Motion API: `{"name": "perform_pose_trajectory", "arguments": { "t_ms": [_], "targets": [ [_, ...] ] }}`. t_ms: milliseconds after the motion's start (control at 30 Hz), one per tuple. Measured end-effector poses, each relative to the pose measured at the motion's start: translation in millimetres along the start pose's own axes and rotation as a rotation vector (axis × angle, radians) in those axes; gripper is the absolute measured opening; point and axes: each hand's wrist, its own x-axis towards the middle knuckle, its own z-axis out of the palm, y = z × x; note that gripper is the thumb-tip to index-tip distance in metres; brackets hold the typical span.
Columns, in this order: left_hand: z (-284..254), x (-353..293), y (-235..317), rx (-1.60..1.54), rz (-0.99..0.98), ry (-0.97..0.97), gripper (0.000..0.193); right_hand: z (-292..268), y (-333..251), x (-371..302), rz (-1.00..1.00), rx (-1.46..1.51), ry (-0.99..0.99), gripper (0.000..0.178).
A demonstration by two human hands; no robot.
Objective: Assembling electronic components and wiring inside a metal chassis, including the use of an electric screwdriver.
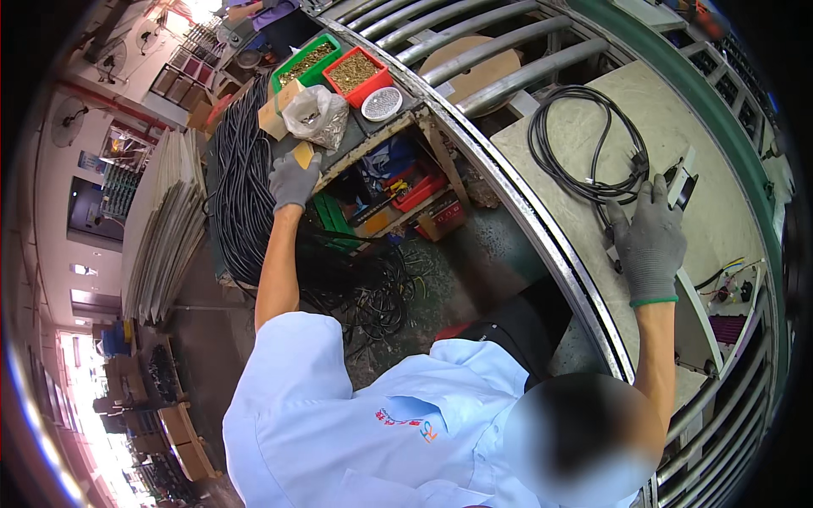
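Observation:
My left hand (295, 182), in a grey knitted glove, is closed on a small flat yellow piece (303, 154) at the edge of the side bench. Right beside it are a clear plastic bag (316, 114) of small parts and a thick bundle of black cables (237, 186). My right hand (650, 241), in a grey glove with a green cuff, lies over a pale board with its fingers stretched and spread. Its fingertips reach the lower side of a coiled black cable (584, 182) and a white and black part (680, 179). What lies under the palm is hidden.
A green bin (305, 61), a red bin (356, 72) of brass-coloured parts and a round white dish (381, 103) stand on the bench. A metal rail (542, 216) and steel rollers (517, 68) border the pale board (711, 237). Stacked sheets (165, 224) stand at left.

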Motion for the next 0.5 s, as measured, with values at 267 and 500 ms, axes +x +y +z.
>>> {"name": "perform_pose_trajectory", "arguments": {
  "t_ms": [267, 500],
  "targets": [
    [20, 40, -35, 0.050, -0.117, -0.497, 0.097, -10, 20, -41, -0.169, 0.190, 0.268, 0.069],
    [0, 40, -51, 0.031, -0.127, -0.430, 0.089, -4, 104, -98, -0.098, 0.103, 0.301, 0.063]
  ]
}}
